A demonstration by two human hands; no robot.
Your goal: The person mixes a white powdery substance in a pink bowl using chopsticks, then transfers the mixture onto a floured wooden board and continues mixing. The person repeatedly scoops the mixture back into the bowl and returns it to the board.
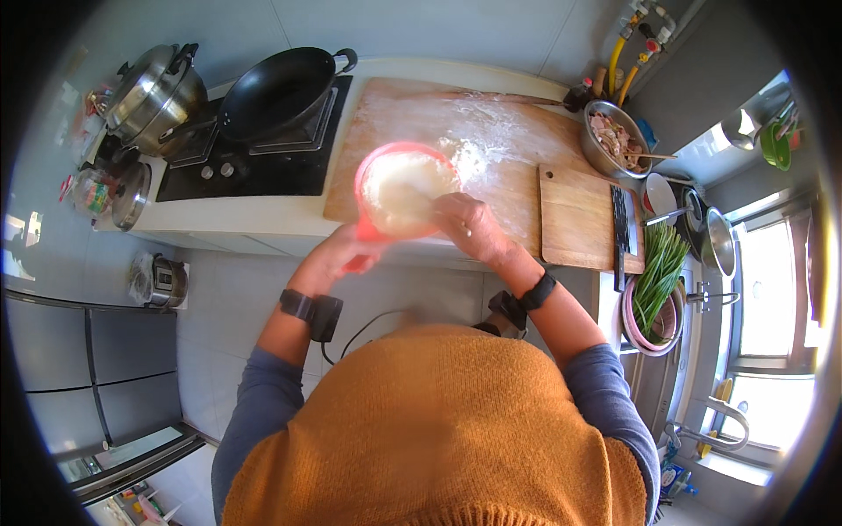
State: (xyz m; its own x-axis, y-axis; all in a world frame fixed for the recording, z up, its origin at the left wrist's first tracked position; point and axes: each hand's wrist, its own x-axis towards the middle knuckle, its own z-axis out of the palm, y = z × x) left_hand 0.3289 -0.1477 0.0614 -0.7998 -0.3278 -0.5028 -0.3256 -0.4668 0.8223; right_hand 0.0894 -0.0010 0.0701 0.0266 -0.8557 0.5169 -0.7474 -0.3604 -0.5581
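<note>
A red plastic bowl (361,176) with a handle holds what looks like flour, pale and overexposed. My left hand (348,251) grips the handle at the bowl's near left side. Over the near right rim is my right hand (468,227), its fingers bent down towards the flour; a small pale bit shows by the fingers, and I cannot tell whether they hold anything. Behind the bowl lies a large wooden board (395,112) dusted with white flour, and a wooden rolling pin (506,98) rests along its far edge.
A black wok (279,92) and a steel steamer pot (158,98) stand on the stove at left. To the right are a smaller cutting board (575,217), a cleaver (625,220), a steel bowl of raw meat (615,141) with chopsticks, and green leafy stalks (658,276) in a pink basket.
</note>
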